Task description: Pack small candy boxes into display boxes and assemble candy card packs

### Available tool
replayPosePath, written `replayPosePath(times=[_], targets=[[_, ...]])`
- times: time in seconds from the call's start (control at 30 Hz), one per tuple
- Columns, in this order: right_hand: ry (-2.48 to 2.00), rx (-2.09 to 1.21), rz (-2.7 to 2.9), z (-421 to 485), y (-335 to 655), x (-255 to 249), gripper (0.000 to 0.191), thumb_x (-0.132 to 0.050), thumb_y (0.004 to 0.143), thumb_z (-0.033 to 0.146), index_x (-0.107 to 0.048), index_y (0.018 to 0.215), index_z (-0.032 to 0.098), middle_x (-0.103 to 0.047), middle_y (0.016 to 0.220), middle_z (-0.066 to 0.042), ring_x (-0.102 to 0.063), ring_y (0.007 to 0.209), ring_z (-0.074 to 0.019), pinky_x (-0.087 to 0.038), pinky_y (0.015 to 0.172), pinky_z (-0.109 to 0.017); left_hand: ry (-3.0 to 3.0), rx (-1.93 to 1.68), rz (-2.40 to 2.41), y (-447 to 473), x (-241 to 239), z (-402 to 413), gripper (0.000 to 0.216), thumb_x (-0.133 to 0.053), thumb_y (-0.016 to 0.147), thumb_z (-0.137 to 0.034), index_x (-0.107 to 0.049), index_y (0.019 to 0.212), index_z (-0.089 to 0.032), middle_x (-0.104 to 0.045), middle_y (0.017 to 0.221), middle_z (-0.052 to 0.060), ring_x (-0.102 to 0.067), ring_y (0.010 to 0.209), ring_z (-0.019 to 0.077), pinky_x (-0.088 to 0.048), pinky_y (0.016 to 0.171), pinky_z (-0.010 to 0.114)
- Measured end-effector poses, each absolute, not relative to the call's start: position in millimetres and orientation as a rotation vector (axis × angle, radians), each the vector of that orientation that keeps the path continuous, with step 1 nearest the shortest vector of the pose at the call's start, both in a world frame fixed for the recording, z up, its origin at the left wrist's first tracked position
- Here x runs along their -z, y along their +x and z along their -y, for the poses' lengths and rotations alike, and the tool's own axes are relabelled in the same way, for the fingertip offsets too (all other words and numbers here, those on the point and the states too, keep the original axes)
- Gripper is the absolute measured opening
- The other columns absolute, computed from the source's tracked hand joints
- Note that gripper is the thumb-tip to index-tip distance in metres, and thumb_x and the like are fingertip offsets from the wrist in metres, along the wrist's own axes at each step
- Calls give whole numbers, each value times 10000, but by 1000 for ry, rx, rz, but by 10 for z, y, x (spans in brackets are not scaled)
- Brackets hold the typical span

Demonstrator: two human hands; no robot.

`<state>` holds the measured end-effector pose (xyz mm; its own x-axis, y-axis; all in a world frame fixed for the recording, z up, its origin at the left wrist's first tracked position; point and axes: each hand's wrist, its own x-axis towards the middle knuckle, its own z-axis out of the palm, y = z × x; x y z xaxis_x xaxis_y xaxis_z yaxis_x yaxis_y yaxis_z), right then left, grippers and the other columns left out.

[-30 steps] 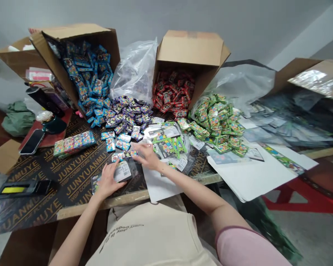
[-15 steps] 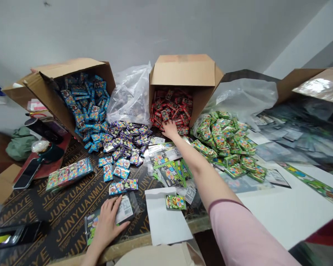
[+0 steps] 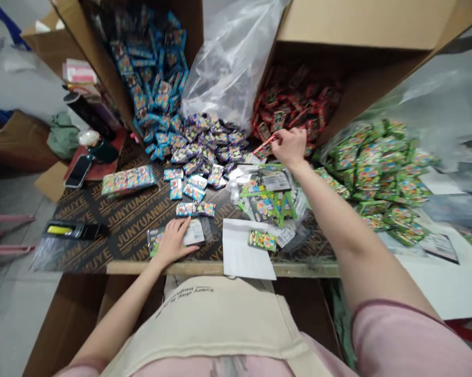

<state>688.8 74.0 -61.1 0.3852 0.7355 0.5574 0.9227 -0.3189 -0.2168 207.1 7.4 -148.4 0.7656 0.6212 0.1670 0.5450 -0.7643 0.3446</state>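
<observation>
My right hand (image 3: 291,147) pinches a small red packet (image 3: 264,147) in front of the box of red packets (image 3: 283,112). On the near part of the table, my left hand (image 3: 175,241) lies with fingers spread over a clear bag with a green printed card and a white label (image 3: 194,232). Just beyond it sit two small packets side by side (image 3: 195,209), and several blue-and-white packets (image 3: 192,188) lie farther back. A green packet (image 3: 262,240) rests on a white sheet (image 3: 236,259) between my hands. Several green-printed bags (image 3: 265,196) are piled below my right wrist.
Blue packets (image 3: 153,94) spill from a carton at the left, beside a heap of purple packets (image 3: 208,141). Green packets (image 3: 377,167) are heaped at the right. A wrapped bundle (image 3: 129,180), a phone (image 3: 78,172) and a black tool with a yellow part (image 3: 75,230) lie left.
My right hand has drawn back from the red packets and now holds one. My left hand stays on the bag. The view has tilted downward.
</observation>
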Motion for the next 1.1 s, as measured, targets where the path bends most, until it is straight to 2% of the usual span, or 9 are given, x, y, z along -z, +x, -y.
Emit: replayPosePath(times=[0.1,0.2,0.3,0.43,0.53,0.73,0.9,1.0,1.1], targets=[[-2072,349,1354,-525,6573,676,223,-452,772,173,-652,862,137,-613,781,-106,-570,849,-267,-446,845,-434,2703,-435,-875,1995,1467,-81,994,-690,720,-579,-270,1507,-139,-540,1257,162,-496,1170,321,-338,1072,509],[-2026,222,1285,-363,6288,754,288,-392,797,147,-642,938,151,-621,808,-98,-580,810,-249,-473,805,-407,2794,-542,-826,1903,1398,-22,943,-685,751,-507,-251,1515,-164,-559,1257,153,-525,1170,304,-299,1110,520],[-2043,219,1376,-317,6197,834,356,-493,803,240,-615,1129,166,-601,1137,-159,-528,1101,-331,-421,941,-504,2909,-770,-734,1839,1325,73,843,-663,798,-398,-267,1508,-175,-592,1247,152,-553,1169,290,-298,1119,509],[-2271,38,1394,-371,6362,909,862,-693,698,531,-385,1438,215,-260,1520,-222,-264,1360,-461,-281,1012,-655,2951,-1102,-692,1823,1308,194,779,-666,804,-336,-317,1482,-179,-632,1215,149,-587,1152,290,-286,1119,516],[-2379,-205,1431,-401,6461,968,1059,-697,628,690,-295,1494,231,-258,1518,-245,-281,1348,-467,-260,1002,-677,2907,-1336,-775,1832,1346,279,731,-710,767,-339,-407,1415,-188,-648,1154,135,-607,1119,288,-288,1114,521],[-2305,119,1559,-327,6226,1087,839,-549,732,717,-489,1369,173,-530,1243,-223,-431,1181,-423,-264,979,-637,2839,-1587,-929,1802,1433,405,617,-755,709,-366,-503,1266,-282,-620,1068,76,-615,1066,263,-252,1127,519],[-2171,-23,1440,-176,5843,948,732,-659,647,497,-560,1272,129,-565,1144,-190,-515,1091,-384,-400,932,-530,2898,-983,-982,1806,1390,330,559,-692,740,-350,-564,1277,-261,-620,1166,102,-578,1133,287,-126,1159,544],[-1744,-563,1162,-6,5484,775,568,-633,664,491,-600,1133,173,-640,1041,-125,-601,945,-281,-493,847,-442,2806,-583,-957,1907,1287,222,709,-738,692,-383,-523,1346,-214,-580,1260,153,-520,1208,332,-91,1144,616],[-1227,-1444,908,238,5051,647,428,-501,782,539,-607,998,185,-703,913,-97,-663,818,-239,-555,736,-399,2508,-652,-1042,2121,1121,143,772,-787,634,-481,-553,1319,-214,-571,1277,152,-500,1224,344,-138,1127,630]])
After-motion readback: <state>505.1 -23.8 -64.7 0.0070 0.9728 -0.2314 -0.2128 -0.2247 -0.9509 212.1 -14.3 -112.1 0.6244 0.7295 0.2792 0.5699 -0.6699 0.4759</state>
